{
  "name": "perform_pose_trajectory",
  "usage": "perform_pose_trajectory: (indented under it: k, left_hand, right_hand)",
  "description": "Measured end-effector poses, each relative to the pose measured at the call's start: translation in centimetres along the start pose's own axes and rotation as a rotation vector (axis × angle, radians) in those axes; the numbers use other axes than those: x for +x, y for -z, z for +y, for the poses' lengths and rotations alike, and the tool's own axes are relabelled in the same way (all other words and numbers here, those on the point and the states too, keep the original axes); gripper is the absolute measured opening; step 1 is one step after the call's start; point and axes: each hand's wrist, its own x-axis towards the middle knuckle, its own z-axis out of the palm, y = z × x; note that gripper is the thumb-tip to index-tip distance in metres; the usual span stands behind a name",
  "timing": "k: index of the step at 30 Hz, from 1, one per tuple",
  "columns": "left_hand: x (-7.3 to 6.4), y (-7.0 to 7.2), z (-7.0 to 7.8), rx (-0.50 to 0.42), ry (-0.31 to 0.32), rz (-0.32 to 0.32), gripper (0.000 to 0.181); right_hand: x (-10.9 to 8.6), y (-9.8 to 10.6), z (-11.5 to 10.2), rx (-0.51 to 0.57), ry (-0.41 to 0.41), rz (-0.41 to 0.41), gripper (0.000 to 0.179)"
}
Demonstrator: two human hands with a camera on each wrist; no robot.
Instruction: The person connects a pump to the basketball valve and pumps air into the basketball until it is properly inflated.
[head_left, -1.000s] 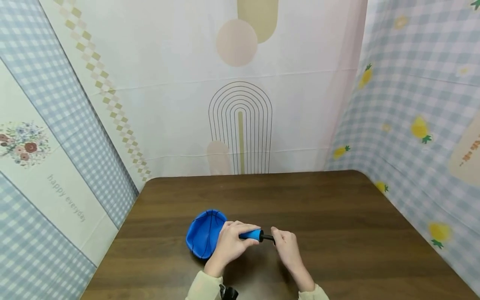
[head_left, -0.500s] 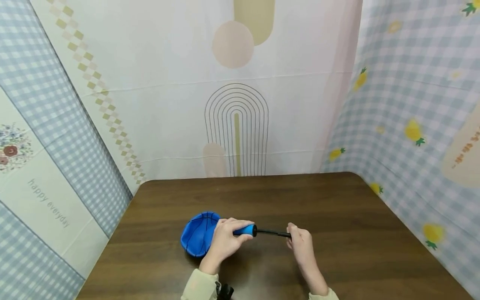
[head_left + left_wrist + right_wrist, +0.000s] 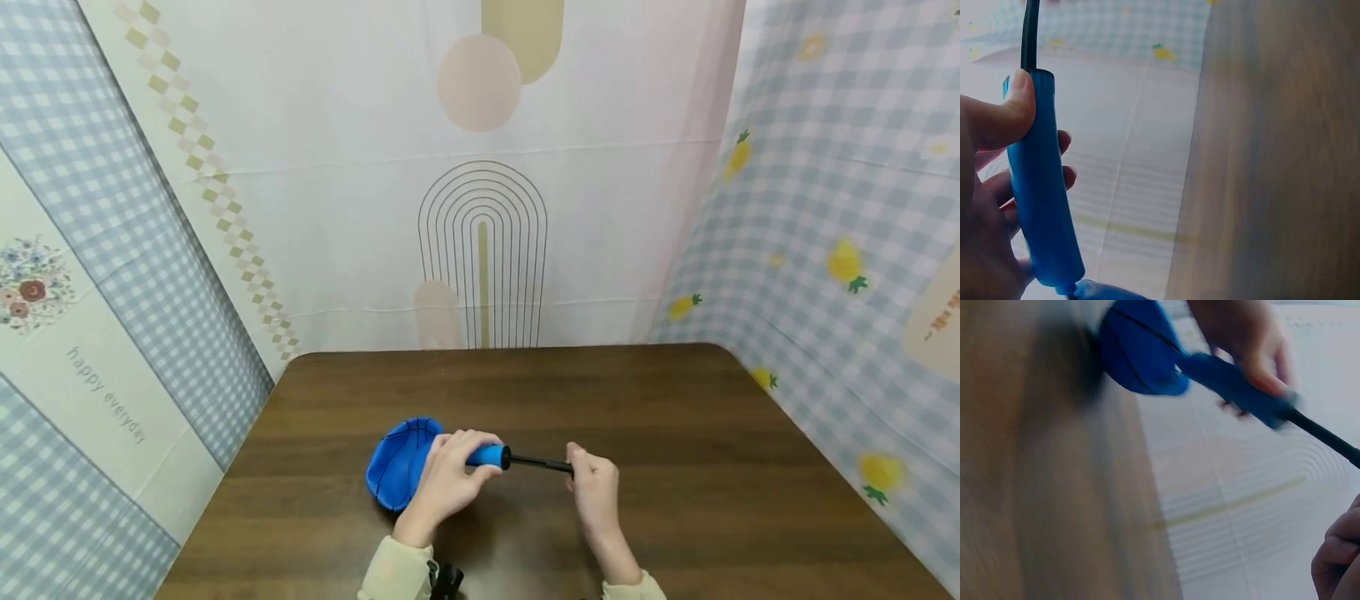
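Observation:
A blue hand pump (image 3: 487,456) is held level above the table, its black rod (image 3: 540,463) drawn well out of the barrel. My left hand (image 3: 448,479) grips the barrel, thumb along its near side close to the rod end, fingers wrapped behind, as the left wrist view shows. The fingers of my right hand (image 3: 597,493) are curled around the far end of the rod, hiding the handle. Left of the pump sits a blue basketball (image 3: 393,468) with black lines, caved in and soft-looking. In the right wrist view the pump's tip meets the ball (image 3: 1138,347).
A dark brown wooden table (image 3: 675,433) lies under everything. Patterned cloth (image 3: 360,233) hangs behind it, with checked cloth (image 3: 810,192) along the right side and more on the left. A black strap piece (image 3: 447,579) shows at the left wrist.
My right hand has moved right, away from the left, drawing the rod out from a short stub to a long length. The left hand keeps its grip on the barrel beside the ball.

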Motion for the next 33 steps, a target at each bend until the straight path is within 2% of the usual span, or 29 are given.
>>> perform_pose_trajectory:
  k: [3, 6, 9, 12, 16, 19, 23, 26, 30, 33]
  left_hand:
    - [0.0, 0.3, -0.2, 0.025, 0.008, -0.042, 0.027]
    - [-0.1, 0.4, 0.2, 0.069, -0.022, -0.083, 0.028]
    - [-0.2, 0.1, 1.0, 0.107, -0.055, -0.098, 0.029]
    - [-0.6, -0.5, 1.6, 0.124, -0.081, -0.09, 0.03]
    - [-0.9, -1.0, 1.6, 0.146, -0.103, -0.063, 0.031]
    - [-1.0, -0.4, 1.1, 0.129, -0.079, -0.07, 0.031]
    - [-0.9, 0.8, 0.0, 0.096, -0.041, -0.076, 0.032]
    - [-0.8, 1.1, -0.4, 0.092, -0.044, -0.059, 0.032]
    - [-0.7, 0.5, 0.2, 0.1, -0.061, -0.053, 0.031]
    - [-0.9, -0.5, 1.2, 0.087, -0.076, -0.045, 0.029]
  right_hand:
    - [0.0, 0.8, -0.6, 0.109, -0.016, 0.002, 0.048]
    - [-0.1, 0.6, -0.7, 0.163, -0.045, -0.067, 0.051]
    - [-0.3, -0.3, -0.5, 0.174, -0.091, -0.16, 0.056]
    - [-0.5, -1.4, 0.0, 0.139, -0.127, -0.216, 0.06]
    - [-0.9, -2.1, 0.8, 0.061, -0.132, -0.187, 0.059]
    - [-0.9, -1.6, 0.7, 0.039, -0.121, -0.146, 0.057]
    - [-0.7, 0.0, -0.3, 0.086, -0.077, -0.106, 0.054]
    - [-0.8, 1.0, -1.1, 0.138, -0.03, -0.105, 0.054]
    - [-1.0, 0.7, -1.3, 0.21, -0.036, -0.13, 0.06]
    - [-1.0, -0.3, -1.1, 0.207, -0.075, -0.168, 0.063]
